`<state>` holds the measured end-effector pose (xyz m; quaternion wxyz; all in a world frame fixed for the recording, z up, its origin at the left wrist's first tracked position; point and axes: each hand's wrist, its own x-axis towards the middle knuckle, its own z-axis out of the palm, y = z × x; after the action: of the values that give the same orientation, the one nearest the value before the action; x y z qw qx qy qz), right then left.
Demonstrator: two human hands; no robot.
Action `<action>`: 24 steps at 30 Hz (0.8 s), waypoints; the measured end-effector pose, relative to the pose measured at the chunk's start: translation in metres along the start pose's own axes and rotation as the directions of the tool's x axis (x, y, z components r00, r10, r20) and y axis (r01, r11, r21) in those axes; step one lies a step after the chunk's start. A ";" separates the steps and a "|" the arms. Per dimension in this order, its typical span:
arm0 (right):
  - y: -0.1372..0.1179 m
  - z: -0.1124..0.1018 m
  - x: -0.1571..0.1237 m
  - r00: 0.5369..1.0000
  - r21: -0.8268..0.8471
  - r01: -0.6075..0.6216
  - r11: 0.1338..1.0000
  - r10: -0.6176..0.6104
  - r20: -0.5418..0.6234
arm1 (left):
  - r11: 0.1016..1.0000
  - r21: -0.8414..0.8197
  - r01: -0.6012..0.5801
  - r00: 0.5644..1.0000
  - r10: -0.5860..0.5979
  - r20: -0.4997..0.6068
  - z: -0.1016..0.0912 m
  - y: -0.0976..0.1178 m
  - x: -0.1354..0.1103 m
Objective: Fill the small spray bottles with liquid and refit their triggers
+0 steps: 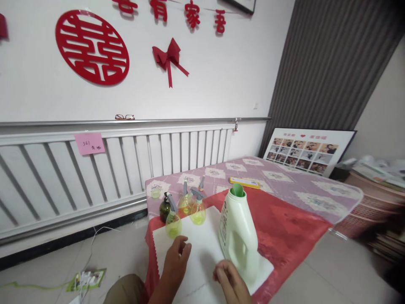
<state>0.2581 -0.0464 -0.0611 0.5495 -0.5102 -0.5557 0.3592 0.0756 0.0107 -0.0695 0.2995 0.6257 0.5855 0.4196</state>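
Plainly the jug point(238, 238) stood upright just ahead-right of the right hand point(227, 275), half-curled and empty near its base; the left hand point(177, 254), loosely open and empty, lay on the mat point(202, 240) nearer the sprayers point(173, 223).

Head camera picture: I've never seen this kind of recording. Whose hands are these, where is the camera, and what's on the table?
There is no machine here. A person wears one camera on the head, looking forward and down, so the two bare hands at the bottom edge are their own. The left hand rests on a white sheet laid over a red cloth on the table. The right hand is close to the foot of a big pale jug with an open green spout; whether it touches is unclear. Beyond the left hand stand small spray bottles. Neither hand holds anything.
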 end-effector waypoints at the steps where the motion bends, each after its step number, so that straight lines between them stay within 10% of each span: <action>1: -0.015 0.002 0.015 0.998 0.013 -0.007 1.000 0.007 0.057 | 0.999 -0.038 -0.021 1.000 0.020 -0.018 -0.004 0.015 0.001; 9: -0.116 0.002 0.105 0.978 0.343 0.204 0.917 -0.174 -0.117 | 0.885 -0.349 -0.307 0.928 0.199 -0.314 -0.055 0.144 0.021; 15: -0.165 -0.001 0.118 0.905 0.416 0.424 0.804 -0.389 -0.170 | 0.789 -0.438 -0.431 0.887 0.283 -0.365 -0.072 0.194 0.032; 19: -0.156 0.003 0.120 0.920 0.312 0.391 0.866 -0.357 -0.163 | 0.835 -0.398 -0.379 0.913 0.267 -0.308 -0.067 0.187 0.037; 24: -0.080 0.023 0.126 0.984 0.140 0.119 0.983 -0.098 -0.147 | 0.979 -0.162 -0.121 0.987 0.102 -0.122 -0.030 0.106 0.040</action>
<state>0.2371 0.0608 0.0432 0.6423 -0.4607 -0.5146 0.3323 0.0986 0.0325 0.0432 0.2938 0.6051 0.5276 0.5188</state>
